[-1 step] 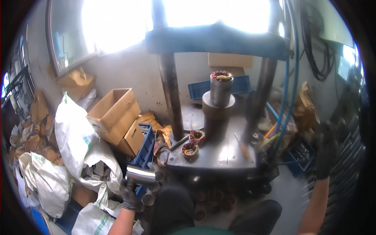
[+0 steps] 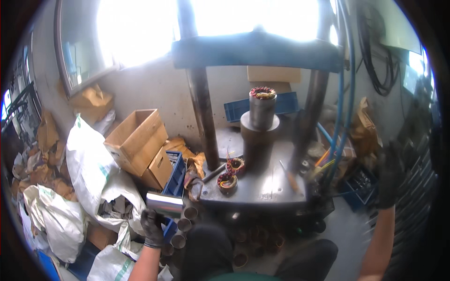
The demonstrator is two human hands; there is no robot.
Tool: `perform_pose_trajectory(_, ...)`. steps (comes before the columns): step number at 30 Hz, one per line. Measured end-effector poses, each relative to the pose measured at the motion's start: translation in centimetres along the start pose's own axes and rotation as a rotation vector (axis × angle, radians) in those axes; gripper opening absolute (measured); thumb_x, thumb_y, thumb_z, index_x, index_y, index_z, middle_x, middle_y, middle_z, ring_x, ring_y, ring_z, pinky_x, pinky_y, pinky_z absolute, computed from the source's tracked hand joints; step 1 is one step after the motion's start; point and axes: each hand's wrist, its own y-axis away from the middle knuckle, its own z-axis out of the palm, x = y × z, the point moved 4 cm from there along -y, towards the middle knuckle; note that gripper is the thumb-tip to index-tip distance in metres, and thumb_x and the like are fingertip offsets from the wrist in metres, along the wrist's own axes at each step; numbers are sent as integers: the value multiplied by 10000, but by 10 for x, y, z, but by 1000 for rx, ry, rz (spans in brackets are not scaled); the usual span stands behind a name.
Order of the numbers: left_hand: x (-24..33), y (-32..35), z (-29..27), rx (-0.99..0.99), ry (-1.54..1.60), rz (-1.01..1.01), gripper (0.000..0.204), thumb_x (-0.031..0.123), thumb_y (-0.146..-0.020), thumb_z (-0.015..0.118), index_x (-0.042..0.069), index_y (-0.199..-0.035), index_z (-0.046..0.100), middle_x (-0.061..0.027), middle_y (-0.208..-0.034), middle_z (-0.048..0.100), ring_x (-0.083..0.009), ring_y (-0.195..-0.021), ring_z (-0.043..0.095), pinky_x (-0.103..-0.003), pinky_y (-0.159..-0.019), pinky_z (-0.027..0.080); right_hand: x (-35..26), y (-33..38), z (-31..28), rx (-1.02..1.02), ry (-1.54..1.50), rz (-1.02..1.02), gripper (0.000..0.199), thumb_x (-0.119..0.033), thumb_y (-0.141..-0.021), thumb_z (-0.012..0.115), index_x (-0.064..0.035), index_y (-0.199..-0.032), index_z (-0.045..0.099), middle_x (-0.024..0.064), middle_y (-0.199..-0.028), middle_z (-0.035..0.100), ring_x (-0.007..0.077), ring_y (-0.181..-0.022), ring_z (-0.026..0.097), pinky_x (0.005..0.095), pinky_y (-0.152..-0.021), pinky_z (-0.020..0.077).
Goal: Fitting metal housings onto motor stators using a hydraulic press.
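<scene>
My left hand (image 2: 153, 228), in a dark glove, is closed around a shiny metal sleeve (image 2: 165, 204) at the lower left. More metal sleeves (image 2: 183, 224) stand beside it, next to my leg. Far out to the right is my right hand (image 2: 391, 180), also gloved; blur and the dark background hide its fingers. On the press table, a metal cylinder with red windings (image 2: 263, 108) stands upright on a round block (image 2: 260, 126). Two small wound stators (image 2: 228, 183) sit at the table's left front.
The press has thick columns (image 2: 204, 119) and a blue crossbeam (image 2: 258, 50). A wooden-handled tool (image 2: 291, 180) lies on its table (image 2: 253, 189). To the left are a wooden box (image 2: 136, 140), a blue crate (image 2: 175, 175) and white sacks (image 2: 86, 154). Blue hoses (image 2: 344, 103) hang at right.
My left hand and the metal sleeve have shifted slightly, and the sleeve sits a little more to the left. My right hand stays out at the right. The view has moved a little.
</scene>
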Motion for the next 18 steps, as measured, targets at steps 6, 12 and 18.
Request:
perform_pose_trajectory(6,76,-90,165,-339,774,-44,663,473,-991,620,82,-1494,437,-128,-1463,534,-320,-1406,469,-517,-1191,357,-5,-13,47,-20,-245,70,578,-43,-865,672,-56,-1431,559,197,-1268,655,343,-1223,620,446,-1039,490)
perform_pose_trajectory(12,92,-131,320,-510,705,-83,480,350,-1018,605,71,-1396,505,-112,-1329,600,-269,-1269,571,-410,-1096,454,-3,-18,41,-202,78,-57,397,-22,-771,697,-39,-1167,677,179,-1096,684,369,-1076,632,445,-981,510)
perform_pose_trajectory(18,127,-185,424,-333,581,201,466,143,-899,786,70,-1295,550,-47,-1175,635,-180,-1076,633,-369,-854,534,-16,-21,29,-396,-21,72,264,-90,-769,718,-2,-1018,701,205,-1126,669,394,-1075,635,455,-966,518)
